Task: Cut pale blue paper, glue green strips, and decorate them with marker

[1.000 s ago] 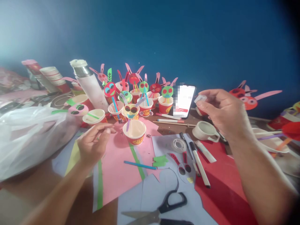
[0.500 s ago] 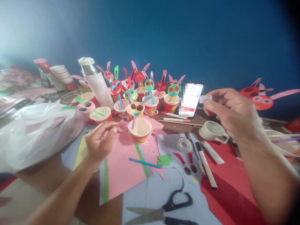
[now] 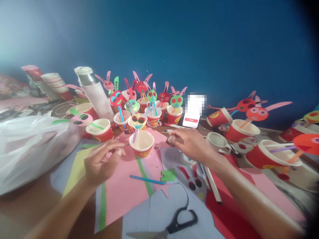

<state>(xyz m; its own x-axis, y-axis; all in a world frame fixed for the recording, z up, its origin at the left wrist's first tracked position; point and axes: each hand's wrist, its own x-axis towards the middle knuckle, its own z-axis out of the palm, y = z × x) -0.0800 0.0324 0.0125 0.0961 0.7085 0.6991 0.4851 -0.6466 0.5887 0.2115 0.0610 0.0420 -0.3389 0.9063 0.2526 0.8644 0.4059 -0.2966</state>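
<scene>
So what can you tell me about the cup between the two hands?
The cup looks like paper: pale inside, red outside with yellow print. It stands upright on pink paper. From inside it, a purple strip seems to slant up to a yellow face with dark eyes and a blue mouth. The left hand and right hand are near, but neither appears to touch it.

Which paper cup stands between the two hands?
The red frontmost cup in the middle, on the pink sheet between left hand and right hand; the other cups are behind it or off to the sides.
</scene>
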